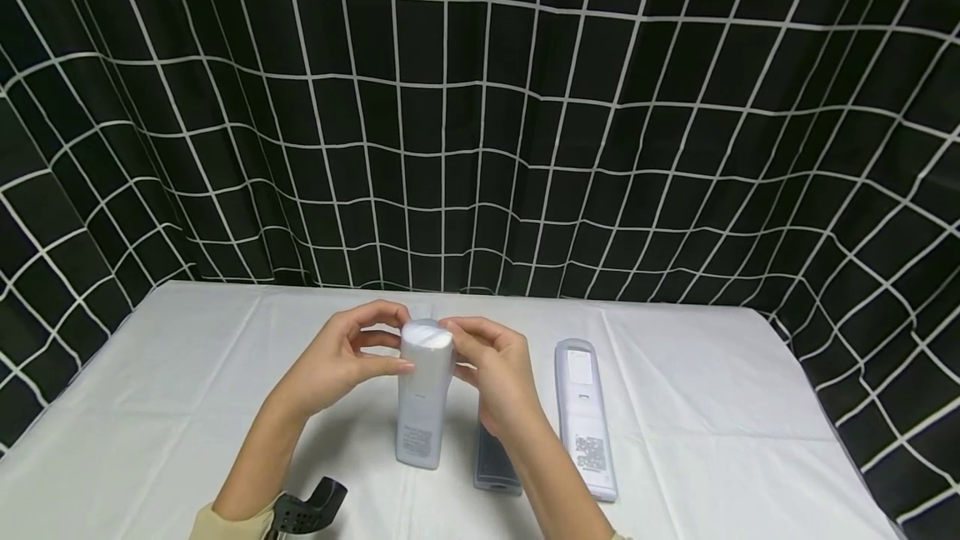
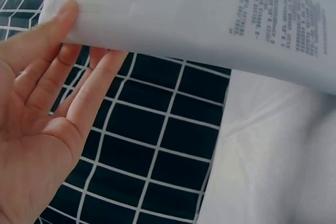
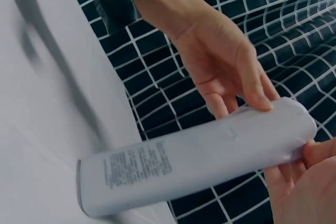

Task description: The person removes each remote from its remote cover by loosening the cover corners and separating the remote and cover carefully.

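**Two-handed pinch at the upper end of a covered remote (image 1: 422, 407)**

At left, your left hand (image 1: 345, 354) pinches one edge of the upper end, thumb on the printed face, fingers behind. At centre, the covered remote is held tilted between your hands, printed label (image 1: 417, 441) low; whether its lower end touches the cloth cannot be told. At right, your right hand (image 1: 501, 365) pinches the opposite edge. The step in hand appears to be adjusting the pale cover (image 1: 429, 335) at that end; the next move seems to call for even tension from both sides. A dark object (image 1: 497, 469), probably a remote, lies partly hidden by your right arm; farther right lies a second pale remote (image 1: 587, 419), back up. Surface: creased white cloth (image 1: 217, 357). Room: a black, white-gridded curtain (image 1: 462, 127) behind and on both sides.
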The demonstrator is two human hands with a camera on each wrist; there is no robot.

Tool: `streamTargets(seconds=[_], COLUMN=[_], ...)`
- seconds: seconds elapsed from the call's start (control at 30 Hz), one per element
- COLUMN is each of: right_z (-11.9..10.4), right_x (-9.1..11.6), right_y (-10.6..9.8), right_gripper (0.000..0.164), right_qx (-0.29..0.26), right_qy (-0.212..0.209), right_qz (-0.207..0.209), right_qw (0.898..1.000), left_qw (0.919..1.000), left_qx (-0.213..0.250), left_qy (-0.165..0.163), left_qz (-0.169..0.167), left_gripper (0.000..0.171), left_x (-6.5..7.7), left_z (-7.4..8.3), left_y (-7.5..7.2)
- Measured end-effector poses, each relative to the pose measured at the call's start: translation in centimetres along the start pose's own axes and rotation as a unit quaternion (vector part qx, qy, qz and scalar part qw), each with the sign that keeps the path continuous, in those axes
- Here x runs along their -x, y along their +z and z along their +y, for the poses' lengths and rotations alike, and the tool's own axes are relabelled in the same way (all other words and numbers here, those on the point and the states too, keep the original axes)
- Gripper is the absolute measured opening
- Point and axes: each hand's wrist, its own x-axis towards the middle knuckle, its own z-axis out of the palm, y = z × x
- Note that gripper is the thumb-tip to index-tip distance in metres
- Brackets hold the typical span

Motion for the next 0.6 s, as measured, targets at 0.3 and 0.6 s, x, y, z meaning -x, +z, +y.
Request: streamTargets(seconds=[0.3,0.6], right_z=[-0.26,-0.18], right_x=[0.05,-0.07], right_y=[-0.52,-0.7], right_gripper=[0.027,0.033], right_qx=[0.014,0.037], right_qy=[-0.016,-0.027], right_qz=[-0.036,-0.071], right_qw=[0.999,0.996], left_qw=[0.9985,0.9983], left_qx=[-0.029,-0.025], left_qy=[-0.003,-0.001], left_qz=[0.045,0.052], left_gripper=[0.039,0.037], left_x=[0.17,0.17], left_z=[0.18,-0.22], left_y=[0.19,-0.06])
